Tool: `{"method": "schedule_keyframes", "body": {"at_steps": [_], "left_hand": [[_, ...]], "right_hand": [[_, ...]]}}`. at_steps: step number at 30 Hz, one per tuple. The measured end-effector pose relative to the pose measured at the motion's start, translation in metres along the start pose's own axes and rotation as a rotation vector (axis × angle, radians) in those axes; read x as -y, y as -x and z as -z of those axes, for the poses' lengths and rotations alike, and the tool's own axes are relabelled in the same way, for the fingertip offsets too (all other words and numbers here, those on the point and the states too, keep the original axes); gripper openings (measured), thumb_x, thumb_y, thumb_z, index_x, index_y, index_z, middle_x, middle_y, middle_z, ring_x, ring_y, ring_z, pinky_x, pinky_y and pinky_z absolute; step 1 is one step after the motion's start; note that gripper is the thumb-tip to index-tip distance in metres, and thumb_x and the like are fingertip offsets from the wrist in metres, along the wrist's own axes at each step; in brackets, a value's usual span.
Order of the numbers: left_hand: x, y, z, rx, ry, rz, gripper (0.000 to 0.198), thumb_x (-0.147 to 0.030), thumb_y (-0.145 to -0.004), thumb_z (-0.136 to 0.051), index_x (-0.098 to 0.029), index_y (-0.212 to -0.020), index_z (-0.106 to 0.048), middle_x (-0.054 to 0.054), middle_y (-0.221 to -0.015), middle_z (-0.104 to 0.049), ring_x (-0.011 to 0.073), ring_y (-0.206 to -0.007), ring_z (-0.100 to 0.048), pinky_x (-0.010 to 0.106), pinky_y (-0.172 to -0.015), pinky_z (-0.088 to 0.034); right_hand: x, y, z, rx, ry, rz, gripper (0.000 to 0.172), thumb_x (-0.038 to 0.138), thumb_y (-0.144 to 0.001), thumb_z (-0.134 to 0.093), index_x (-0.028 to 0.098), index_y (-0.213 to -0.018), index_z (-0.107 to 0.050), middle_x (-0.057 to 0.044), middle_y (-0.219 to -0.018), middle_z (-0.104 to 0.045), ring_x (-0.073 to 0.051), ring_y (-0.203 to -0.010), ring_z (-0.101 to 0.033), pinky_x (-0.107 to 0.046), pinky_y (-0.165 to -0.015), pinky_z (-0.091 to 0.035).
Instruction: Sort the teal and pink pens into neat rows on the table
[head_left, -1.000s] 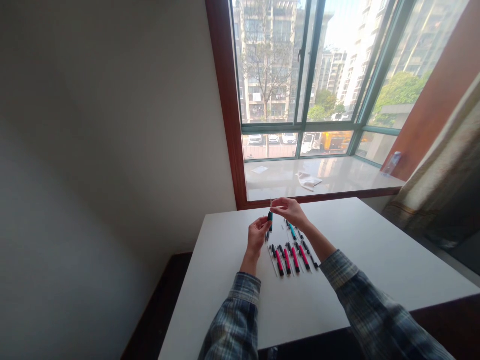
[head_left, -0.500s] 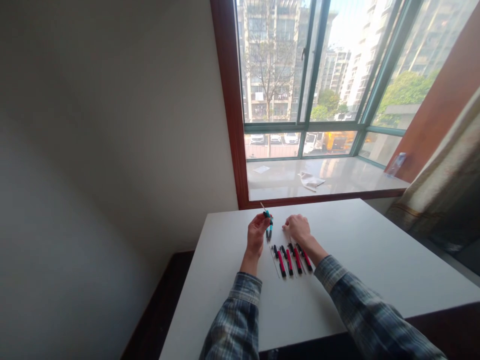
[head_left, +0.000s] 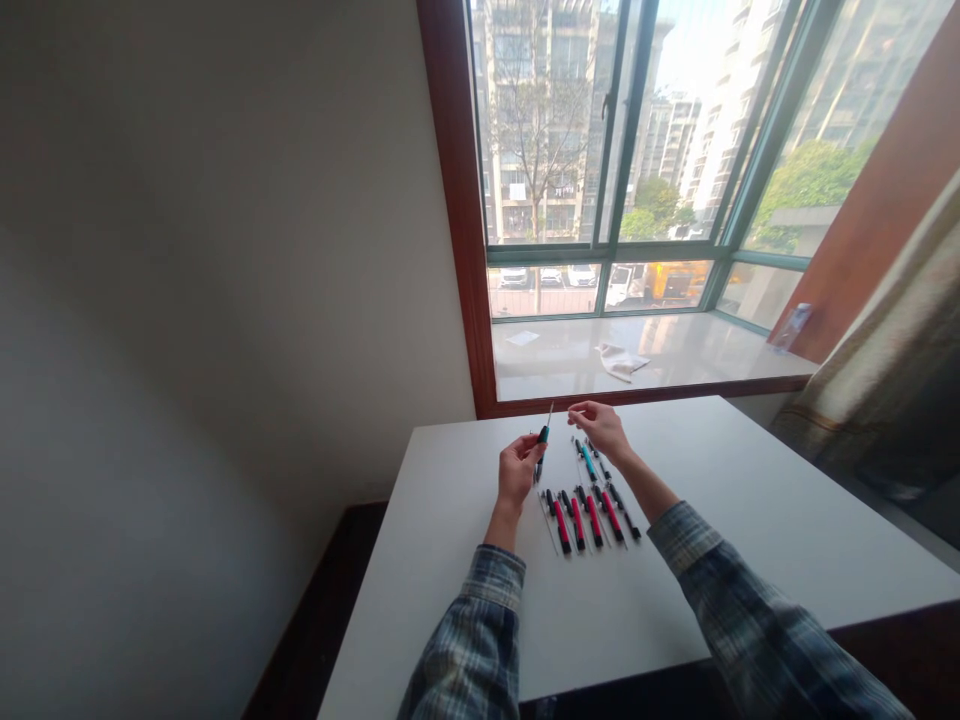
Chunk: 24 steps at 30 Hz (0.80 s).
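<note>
My left hand (head_left: 516,472) is closed in a pinch on a dark teal pen part (head_left: 543,436), held tilted above the white table. A thin rod (head_left: 551,412) stands out of its upper end. To its right, raised over the table, my right hand (head_left: 600,425) has thumb and fingertips pinched together; anything between them is too small to make out. Below the left hand lies a dark piece (head_left: 538,470), partly hidden. Under the right hand rests a teal pen barrel (head_left: 589,463) beside black pieces and a thin rod.
Nearer me on the white table (head_left: 450,520), several red pen barrels (head_left: 577,525) lie in a slanted row with black pieces and thin rods. Behind stands a window sill (head_left: 555,370) with a white cloth (head_left: 621,362). A wall (head_left: 300,300) rises at left.
My right hand has lifted up and away from the table, uncovering the teal barrel and black pieces. In my left hand, the thin rod has swung from leaning left to leaning right.
</note>
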<state>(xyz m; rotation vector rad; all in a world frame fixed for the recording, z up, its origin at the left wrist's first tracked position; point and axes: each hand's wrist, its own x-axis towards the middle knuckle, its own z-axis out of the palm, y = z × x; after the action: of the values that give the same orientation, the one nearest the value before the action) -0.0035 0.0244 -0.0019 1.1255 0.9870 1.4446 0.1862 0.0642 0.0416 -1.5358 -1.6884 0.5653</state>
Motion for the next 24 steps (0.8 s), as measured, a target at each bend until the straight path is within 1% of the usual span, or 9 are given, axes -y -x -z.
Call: {"method": "schedule_keyframes", "body": {"at_steps": [2,3,6,8,10,13,17,21,24], "left_hand": [[0.002,0.000,0.001,0.002,-0.001,0.009,0.039,-0.039,-0.069,-0.088,-0.015,-0.098,-0.079,0.013,-0.099,-0.077,0.0235,-0.091,-0.069,0.039,-0.086,-0.052],[0.003,0.000,0.002,0.002,-0.002,0.013,0.038,-0.040,-0.069,-0.088,-0.015,-0.097,-0.079,0.013,-0.099,-0.077,0.0235,-0.090,-0.069,0.039,-0.086,-0.052],[0.002,0.002,0.002,0.012,-0.019,0.023,0.038,-0.040,-0.070,-0.088,-0.015,-0.096,-0.079,0.014,-0.101,-0.077,0.0247,-0.091,-0.069,0.042,-0.087,-0.053],[0.001,0.002,0.001,0.022,-0.038,0.029,0.037,-0.040,-0.070,-0.088,-0.015,-0.096,-0.079,0.014,-0.102,-0.076,0.0260,-0.092,-0.069,0.044,-0.087,-0.054],[-0.001,0.003,0.001,0.031,-0.050,0.031,0.037,-0.041,-0.071,-0.088,-0.016,-0.096,-0.079,0.014,-0.103,-0.076,0.0270,-0.093,-0.069,0.045,-0.088,-0.054],[-0.003,0.004,0.001,0.041,-0.064,0.023,0.037,-0.042,-0.072,-0.087,-0.016,-0.097,-0.079,0.015,-0.103,-0.076,0.0276,-0.094,-0.069,0.046,-0.089,-0.054],[-0.002,0.004,0.001,0.062,-0.093,0.013,0.037,-0.044,-0.075,-0.084,-0.016,-0.099,-0.079,0.014,-0.105,-0.076,0.0274,-0.097,-0.069,0.046,-0.091,-0.053],[0.000,0.003,0.001,0.064,-0.109,0.016,0.035,-0.041,-0.076,-0.083,-0.016,-0.100,-0.078,0.013,-0.105,-0.076,0.0261,-0.097,-0.069,0.045,-0.091,-0.054],[0.001,0.003,0.000,0.064,-0.127,0.017,0.032,-0.040,-0.077,-0.082,-0.016,-0.099,-0.078,0.013,-0.105,-0.076,0.0259,-0.097,-0.069,0.044,-0.090,-0.055]], "right_hand": [[0.003,-0.006,0.007,-0.012,-0.137,0.033,0.045,0.046,-0.093,-0.053,0.016,-0.124,-0.067,-0.008,-0.099,-0.079,-0.017,-0.085,-0.073,-0.028,-0.076,-0.055],[0.005,-0.008,0.010,-0.015,-0.241,0.048,0.048,0.049,-0.091,-0.056,0.016,-0.125,-0.067,-0.009,-0.100,-0.079,-0.017,-0.085,-0.073,-0.029,-0.076,-0.055],[0.013,-0.012,0.017,-0.020,-0.598,0.077,0.049,0.051,-0.079,-0.073,0.015,-0.113,-0.073,-0.009,-0.094,-0.078,-0.019,-0.083,-0.072,-0.032,-0.076,-0.056],[0.019,-0.012,0.020,-0.020,-0.705,0.081,0.047,0.051,-0.073,-0.080,0.016,-0.104,-0.075,-0.008,-0.089,-0.078,-0.019,-0.080,-0.071,-0.032,-0.076,-0.055],[0.024,-0.010,0.022,-0.019,-0.709,0.082,0.046,0.051,-0.072,-0.082,0.016,-0.101,-0.075,-0.007,-0.089,-0.078,-0.019,-0.080,-0.071,-0.031,-0.075,-0.055],[0.028,-0.006,0.021,-0.008,-0.685,0.096,0.044,0.049,-0.072,-0.082,0.016,-0.100,-0.074,-0.009,-0.093,-0.079,-0.021,-0.085,-0.072,-0.032,-0.077,-0.054],[0.027,-0.003,0.020,0.001,-0.664,0.111,0.044,0.051,-0.073,-0.081,0.016,-0.100,-0.074,-0.010,-0.093,-0.080,-0.025,-0.090,-0.074,-0.035,-0.078,-0.056],[0.026,-0.002,0.020,0.000,-0.650,0.128,0.043,0.051,-0.074,-0.081,0.018,-0.101,-0.075,-0.011,-0.097,-0.080,-0.027,-0.093,-0.075,-0.037,-0.080,-0.057],[0.027,-0.002,0.019,0.011,-0.656,0.137,0.041,0.051,-0.074,-0.082,0.019,-0.100,-0.075,-0.010,-0.095,-0.080,-0.027,-0.093,-0.075,-0.040,-0.083,-0.058]]}}
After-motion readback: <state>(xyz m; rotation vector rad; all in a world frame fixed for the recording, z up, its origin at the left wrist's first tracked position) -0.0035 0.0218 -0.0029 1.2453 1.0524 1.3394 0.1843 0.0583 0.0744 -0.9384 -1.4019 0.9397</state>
